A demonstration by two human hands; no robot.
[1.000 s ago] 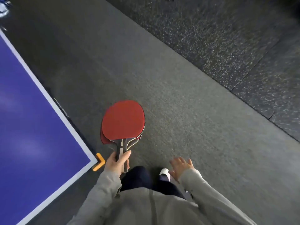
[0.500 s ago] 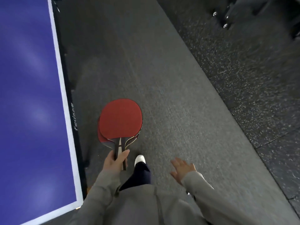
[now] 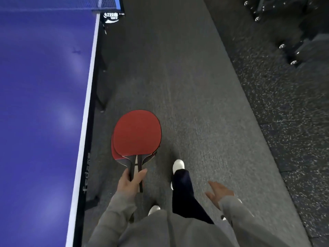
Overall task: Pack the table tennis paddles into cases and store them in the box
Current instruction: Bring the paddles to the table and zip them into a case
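Two red table tennis paddles (image 3: pixel 136 133) are stacked face to face, red rubber up, handles pointing back at me. My left hand (image 3: pixel 130 182) is shut on both handles and carries them low in front of my body, over the floor. My right hand (image 3: pixel 218 192) hangs at my right side with its fingers spread and nothing in it. No case and no box are in sight.
A blue table tennis table (image 3: pixel 44 104) with a white edge line runs along my left; its net post (image 3: pixel 111 16) stands at the top. Grey carpet (image 3: pixel 178 77) stretches ahead, then dark speckled floor (image 3: pixel 284 122). Wheeled black equipment (image 3: pixel 284 45) stands top right. My feet are below.
The view has swung round so the table now runs straight along my left, and the net has come into sight. I have stepped forward. The paddles stay in my left hand.
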